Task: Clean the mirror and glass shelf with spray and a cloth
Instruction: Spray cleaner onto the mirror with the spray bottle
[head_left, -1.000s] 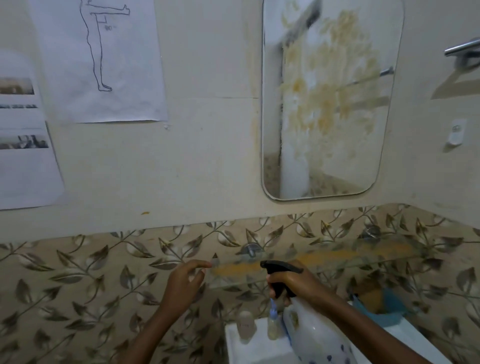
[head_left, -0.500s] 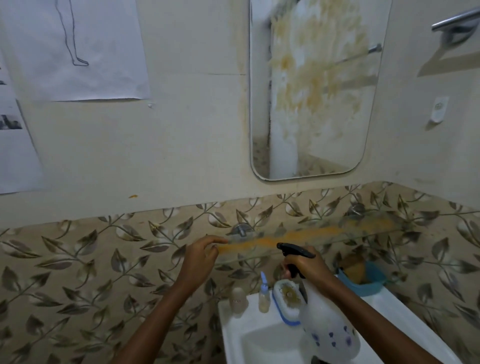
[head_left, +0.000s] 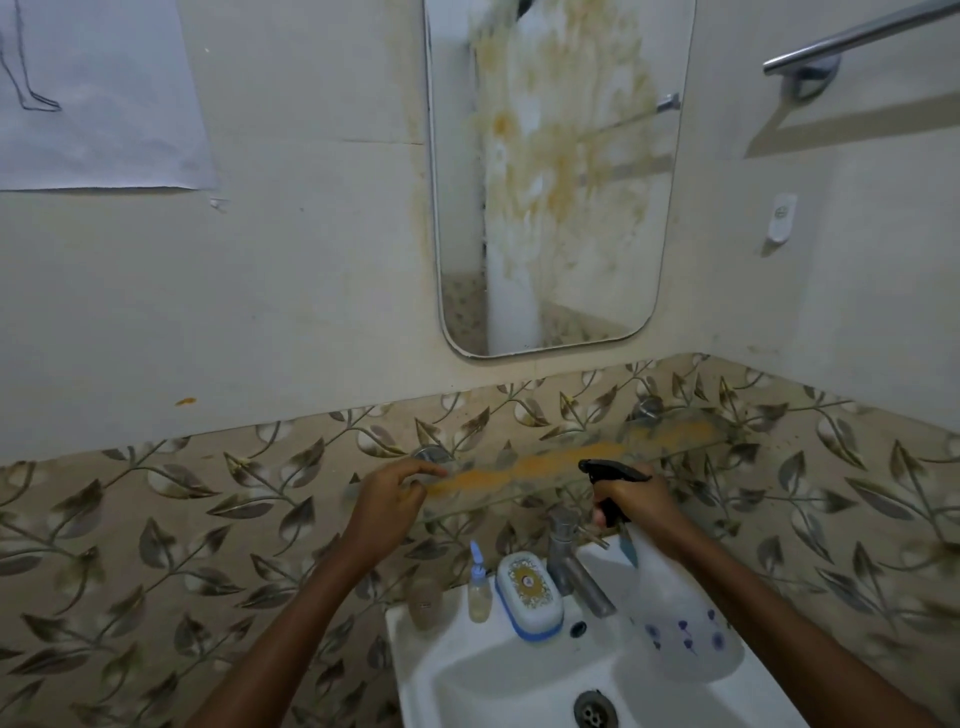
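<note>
A tall wall mirror (head_left: 597, 249) with rounded corners is smeared with yellow-orange stains. Below it a narrow glass shelf (head_left: 670, 439) carries an orange streak along its length. My right hand (head_left: 631, 501) grips the black trigger head of a translucent spray bottle (head_left: 680, 618) dotted with blue flowers, its nozzle pointing left just in front of the shelf. My left hand (head_left: 387, 493) is at the shelf's left end, fingers curled at the glass edge; I cannot tell if it pinches the glass. No cloth is in view.
A white sink (head_left: 493, 675) with a metal tap (head_left: 571, 566) sits under the shelf. On its rim stand a small bottle (head_left: 479, 587), a brownish jar (head_left: 425, 597) and a blue-and-white soap box (head_left: 530, 592). A towel bar (head_left: 852, 36) is upper right, paper (head_left: 98, 93) upper left.
The view has tilted down and closer, showing more of the sink. My left hand reached right onto the shelf's left end. The spray bottle rose slightly toward the shelf.
</note>
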